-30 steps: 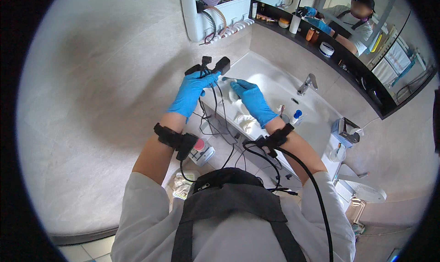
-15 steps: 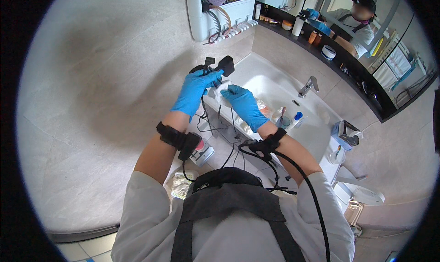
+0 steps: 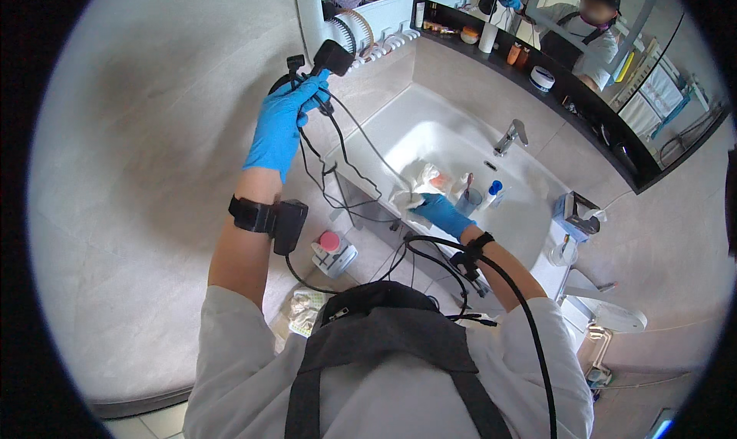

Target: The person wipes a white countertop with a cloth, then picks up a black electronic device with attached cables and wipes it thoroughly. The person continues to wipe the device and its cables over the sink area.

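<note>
My left hand (image 3: pixel 288 120), in a blue glove, is raised by the wall and closed around a bunch of black cords. A blocky black piece (image 3: pixel 333 57) and a smaller black piece (image 3: pixel 295 62) stick up from that grip; their exact kind is unclear. One cord (image 3: pixel 368 141) runs taut down to the right. At its lower end my right hand (image 3: pixel 444 215), also gloved in blue, pinches a white wipe (image 3: pixel 405 201) around it, over the sink's front edge. Other loose cords (image 3: pixel 338 201) dangle below my left hand.
The white sink (image 3: pixel 376 124) holds crumpled white and orange items, a cup (image 3: pixel 469 202) and a blue-capped tube (image 3: pixel 492 192). Behind it are a faucet (image 3: pixel 513 137) and a black shelf (image 3: pixel 568 101) under the mirror. A tissue box (image 3: pixel 577 216) stands at right; a pink-lidded container (image 3: pixel 332 248) sits below.
My hands have moved apart. The left rose toward the upper left with the cords; the right slid down and right with the wipe, stretching one cord between them.
</note>
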